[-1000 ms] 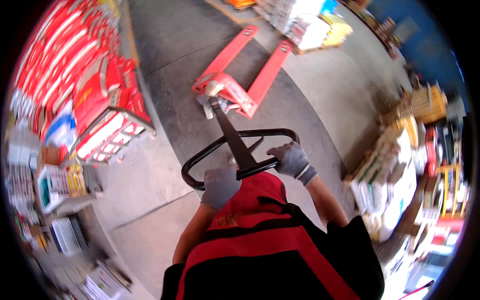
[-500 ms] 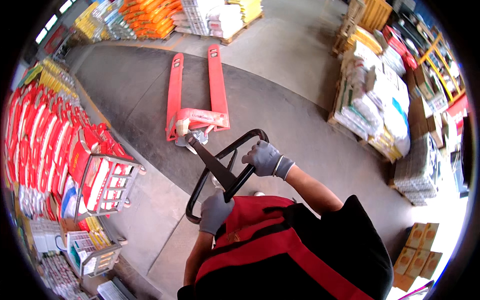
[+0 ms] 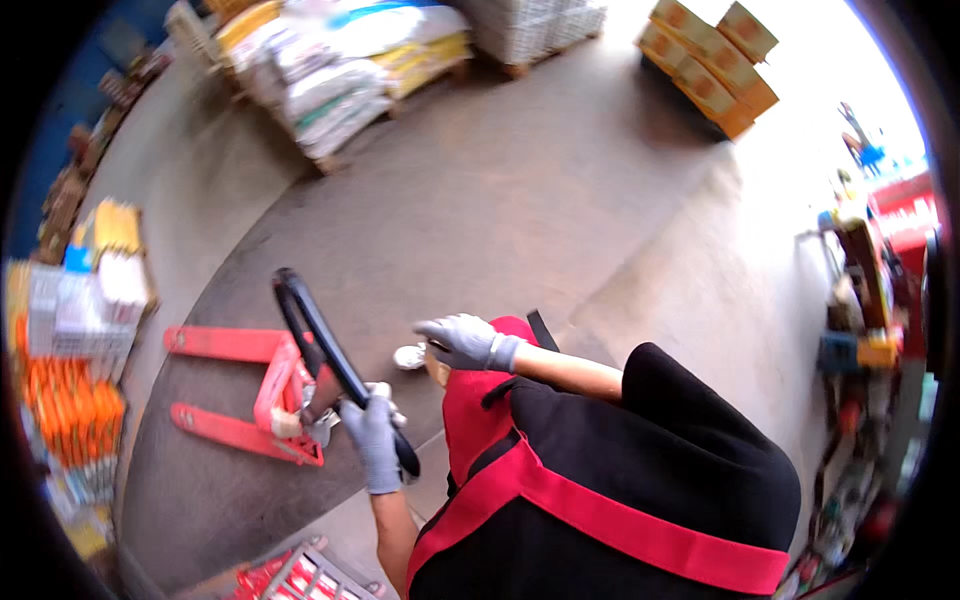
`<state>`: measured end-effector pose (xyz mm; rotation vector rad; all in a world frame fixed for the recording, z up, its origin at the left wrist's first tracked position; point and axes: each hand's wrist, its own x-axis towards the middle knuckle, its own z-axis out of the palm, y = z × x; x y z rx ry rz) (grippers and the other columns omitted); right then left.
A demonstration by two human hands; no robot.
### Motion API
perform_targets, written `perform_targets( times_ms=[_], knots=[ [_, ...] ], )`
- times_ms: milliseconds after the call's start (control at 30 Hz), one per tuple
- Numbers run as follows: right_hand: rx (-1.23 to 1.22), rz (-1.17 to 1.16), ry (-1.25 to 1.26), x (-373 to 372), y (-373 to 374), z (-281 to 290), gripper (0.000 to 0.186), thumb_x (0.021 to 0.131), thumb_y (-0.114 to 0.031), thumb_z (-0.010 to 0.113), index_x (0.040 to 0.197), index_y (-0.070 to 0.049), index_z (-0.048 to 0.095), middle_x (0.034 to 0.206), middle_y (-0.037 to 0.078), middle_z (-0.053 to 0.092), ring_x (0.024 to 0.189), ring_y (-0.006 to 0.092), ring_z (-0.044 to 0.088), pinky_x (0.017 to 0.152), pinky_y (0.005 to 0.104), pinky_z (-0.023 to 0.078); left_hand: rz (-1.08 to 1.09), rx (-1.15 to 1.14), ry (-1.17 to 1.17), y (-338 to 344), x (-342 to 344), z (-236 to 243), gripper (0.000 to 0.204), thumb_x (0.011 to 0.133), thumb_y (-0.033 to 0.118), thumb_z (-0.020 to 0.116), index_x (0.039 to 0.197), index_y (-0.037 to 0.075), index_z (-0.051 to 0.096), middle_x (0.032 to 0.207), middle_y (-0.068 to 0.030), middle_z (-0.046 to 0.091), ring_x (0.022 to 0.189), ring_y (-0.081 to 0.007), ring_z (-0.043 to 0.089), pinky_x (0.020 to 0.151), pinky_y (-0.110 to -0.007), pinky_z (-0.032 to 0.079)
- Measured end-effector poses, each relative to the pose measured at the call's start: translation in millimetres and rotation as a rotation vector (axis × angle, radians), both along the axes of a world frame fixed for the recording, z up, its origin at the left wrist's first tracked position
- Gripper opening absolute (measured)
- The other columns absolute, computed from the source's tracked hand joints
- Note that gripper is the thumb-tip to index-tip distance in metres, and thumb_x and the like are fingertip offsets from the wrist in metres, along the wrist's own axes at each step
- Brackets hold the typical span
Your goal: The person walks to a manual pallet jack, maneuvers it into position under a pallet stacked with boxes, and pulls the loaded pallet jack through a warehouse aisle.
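A red pallet jack [image 3: 276, 388] stands on the floor at the left, its two forks pointing toward the left edge. Its black looped handle [image 3: 335, 345] tilts up toward me. My left hand [image 3: 375, 440], in a grey glove, is closed round the lower part of that loop. My right hand [image 3: 465, 342], also gloved in grey, is off the handle and holds nothing. It hovers in front of my red apron, its fingers loosely stretched to the left. A white shoe [image 3: 409, 357] shows just beyond it.
Pallets of stacked white and yellow sacks [image 3: 340, 85] stand at the back. Cardboard boxes [image 3: 708, 65] are piled at the back right. Orange sacks [image 3: 75, 410] line the far left. A grey cart [image 3: 310, 575] with red packs is at the lower left, and crowded shelving [image 3: 850, 350] at the right.
My view has swung to the right, so the pallet jack now lies at the left with its forks pointing left. My right hand has let go of the handle; my left hand still grips it.
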<state>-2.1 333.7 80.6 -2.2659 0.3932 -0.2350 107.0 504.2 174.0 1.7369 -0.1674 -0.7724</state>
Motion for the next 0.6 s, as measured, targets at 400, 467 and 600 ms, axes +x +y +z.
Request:
perform_targets(
  times_ms=[400,467,600],
  knots=[
    [0.083,-0.340,0.406,-395.5,-84.2,-18.9,0.031,0.080,-0.021,0.052,0.108,-0.012,0.061,0.088,0.019,0.066,0.077,0.0375,0.064,0.071,0.0472,0.050,-0.161,0.041,0.014,-179.0,-208.3,73.0,0.014,0.083,0.011,0.058,0.088,0.003,0.047,0.060,-0.0029,0.047,0.042,-0.0105,0.044,0.040,-0.025,0.044],
    [0.201,-0.284,0.369,-434.0,-96.5,-35.7,0.034,0.082,-0.024,0.051,0.113,-0.013,0.060,0.091,0.018,0.066,0.080,0.0362,0.064,0.070,0.0446,0.051,-0.163,0.056,0.012,-201.2,-244.1,62.9,0.014,0.083,0.012,0.058,0.088,0.002,0.048,0.060,-0.0029,0.047,0.041,-0.0107,0.044,0.040,-0.025,0.044],
    [0.186,-0.144,0.388,-556.2,-136.3,-69.0,0.033,0.082,-0.026,0.053,0.111,-0.012,0.061,0.093,0.017,0.066,0.089,0.0352,0.063,0.075,0.0448,0.050,-0.161,0.096,-0.040,-254.8,-330.4,32.5,0.015,0.084,0.013,0.058,0.091,0.003,0.049,0.060,-0.0015,0.047,0.044,-0.0092,0.046,0.039,-0.023,0.044]
  ],
)
